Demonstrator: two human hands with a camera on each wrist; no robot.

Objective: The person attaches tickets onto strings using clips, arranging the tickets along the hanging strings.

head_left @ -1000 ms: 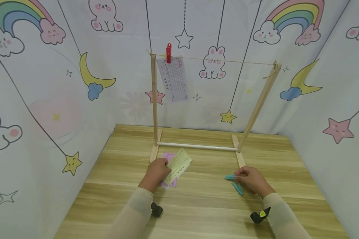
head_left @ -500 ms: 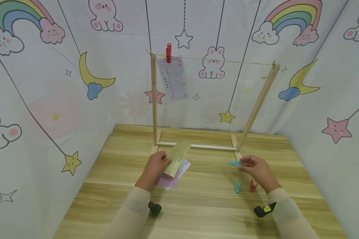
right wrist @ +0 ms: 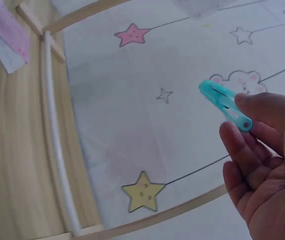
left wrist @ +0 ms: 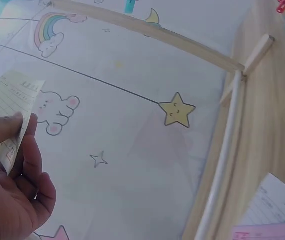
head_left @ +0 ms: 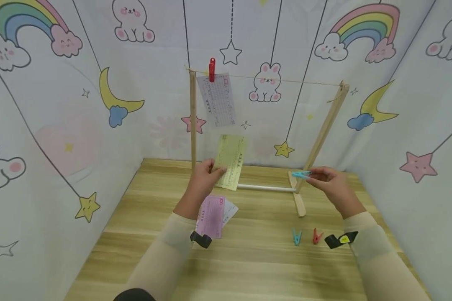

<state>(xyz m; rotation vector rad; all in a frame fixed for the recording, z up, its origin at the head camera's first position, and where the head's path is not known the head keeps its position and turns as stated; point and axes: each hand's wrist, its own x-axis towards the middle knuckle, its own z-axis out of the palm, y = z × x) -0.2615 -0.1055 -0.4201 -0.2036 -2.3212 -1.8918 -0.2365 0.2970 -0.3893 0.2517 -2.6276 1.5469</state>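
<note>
My left hand (head_left: 204, 180) pinches a yellow printed slip (head_left: 231, 161) by its left edge, thumb in front, holding it upright above the table. In the left wrist view the slip (left wrist: 12, 102) bends slightly between thumb and fingers. On the other side, my right hand (head_left: 333, 188) pinches a light-blue clothespin (head_left: 301, 174), which points left in the head view. The right wrist view shows the clothespin (right wrist: 226, 106) between thumb and fingertips. A string (head_left: 286, 80) runs between two wooden posts, and a red clothespin (head_left: 212, 70) holds a pale purple slip (head_left: 218, 100) on it.
A pink slip (head_left: 212, 217) overlaps a white slip (head_left: 230, 212) on the table below my left hand. Another blue clothespin (head_left: 296, 237) and a red one (head_left: 317, 236) lie at the right. A white rod (head_left: 267, 188) joins the frame's feet; patterned cloth walls surround the table.
My left hand has picked the yellow slip off the pile and raised it towards the string. My right hand has lifted a blue clothespin from the table, upward and slightly right.
</note>
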